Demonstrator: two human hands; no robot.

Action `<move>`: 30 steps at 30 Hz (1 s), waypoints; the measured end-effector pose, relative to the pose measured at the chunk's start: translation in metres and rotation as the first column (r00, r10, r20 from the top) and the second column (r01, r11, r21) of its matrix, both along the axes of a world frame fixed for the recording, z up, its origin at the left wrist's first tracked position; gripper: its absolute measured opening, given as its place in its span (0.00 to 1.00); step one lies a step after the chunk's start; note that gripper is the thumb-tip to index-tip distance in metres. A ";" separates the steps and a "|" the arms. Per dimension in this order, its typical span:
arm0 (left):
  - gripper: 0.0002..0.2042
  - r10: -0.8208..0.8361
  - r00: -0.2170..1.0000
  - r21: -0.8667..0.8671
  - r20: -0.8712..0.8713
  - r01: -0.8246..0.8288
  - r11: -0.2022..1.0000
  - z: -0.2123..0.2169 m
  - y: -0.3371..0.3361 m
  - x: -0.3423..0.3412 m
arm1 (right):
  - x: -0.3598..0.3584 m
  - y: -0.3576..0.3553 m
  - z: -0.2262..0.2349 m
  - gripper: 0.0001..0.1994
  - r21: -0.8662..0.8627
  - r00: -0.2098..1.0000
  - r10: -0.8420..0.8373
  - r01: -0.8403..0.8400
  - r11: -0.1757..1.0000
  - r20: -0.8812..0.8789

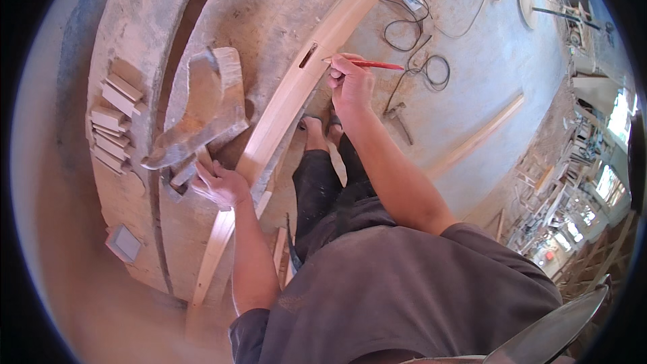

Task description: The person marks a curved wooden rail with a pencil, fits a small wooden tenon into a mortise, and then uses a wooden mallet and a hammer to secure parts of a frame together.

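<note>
A long pale wooden beam (286, 104) runs diagonally across a dusty workbench, with a narrow dark mortise (308, 55) cut into its upper face. My right hand (350, 82) pinches a red pencil (379, 65), whose tip meets the beam's right edge beside the mortise. Lower down, my left hand (224, 185) lies at the beam's left side, fingers apart. Close to those fingers is a tool with a dark metal head and wooden handle (183, 175); whether they touch it I cannot tell. An angled, rough wooden piece (212, 104) rests just beyond.
Several small wooden blocks (114, 128) are stacked on the bench's left side, above a small framed box (124, 243). On the floor to the right lie a coiled black cable (437, 73), a hammer (400, 121) and a wooden strip (478, 136). Wood pieces clutter the far right.
</note>
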State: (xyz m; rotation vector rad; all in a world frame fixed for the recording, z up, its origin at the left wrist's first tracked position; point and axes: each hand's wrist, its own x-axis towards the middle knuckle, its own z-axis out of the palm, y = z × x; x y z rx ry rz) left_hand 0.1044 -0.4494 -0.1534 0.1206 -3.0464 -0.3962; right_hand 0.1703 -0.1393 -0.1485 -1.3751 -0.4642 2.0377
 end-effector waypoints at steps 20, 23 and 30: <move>0.24 0.089 0.978 -0.032 0.190 -0.085 0.996 0.019 0.021 -0.002 | -0.014 -0.018 -0.013 0.04 0.097 0.986 -0.164 0.164 0.982 0.001; 0.24 0.068 0.982 -0.027 0.173 -0.064 0.998 0.017 0.018 -0.002 | -0.017 -0.009 -0.015 0.04 0.113 0.984 -0.180 0.176 0.978 0.019; 0.23 0.068 0.982 -0.053 0.174 -0.059 0.997 0.019 0.023 -0.001 | -0.011 -0.026 -0.013 0.04 0.087 0.985 -0.172 0.172 0.981 -0.016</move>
